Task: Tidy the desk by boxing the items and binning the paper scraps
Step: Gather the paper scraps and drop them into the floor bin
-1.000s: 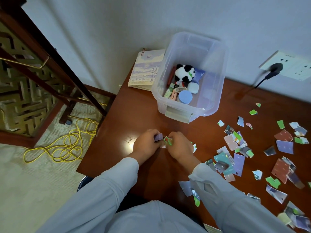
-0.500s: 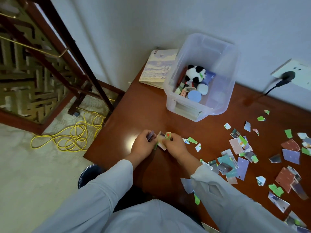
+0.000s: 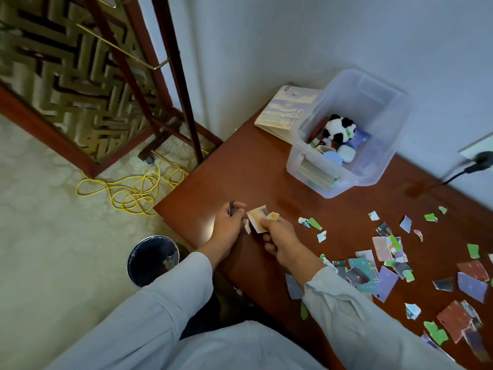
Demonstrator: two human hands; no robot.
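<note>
Paper scraps (image 3: 384, 279) strewn (multicoloured), clear box (image 3: 384, 108) upright

The right edge cuts off the wall socket (image 3: 478, 146). The dark piece (image 3: 231, 206) pinched by the left hand (image 3: 226, 228) is too blurred to identify. Contents of the bin (image 3: 144, 260) are indistinct.

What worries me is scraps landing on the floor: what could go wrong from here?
1. The left hand and right hand pinch small scraps above the desk corner. On the way to the bin on the floor, one may slip from the grip and miss it.
2. The right sleeve lies against a pale blue piece at the desk's near edge and could sweep it off.
</note>
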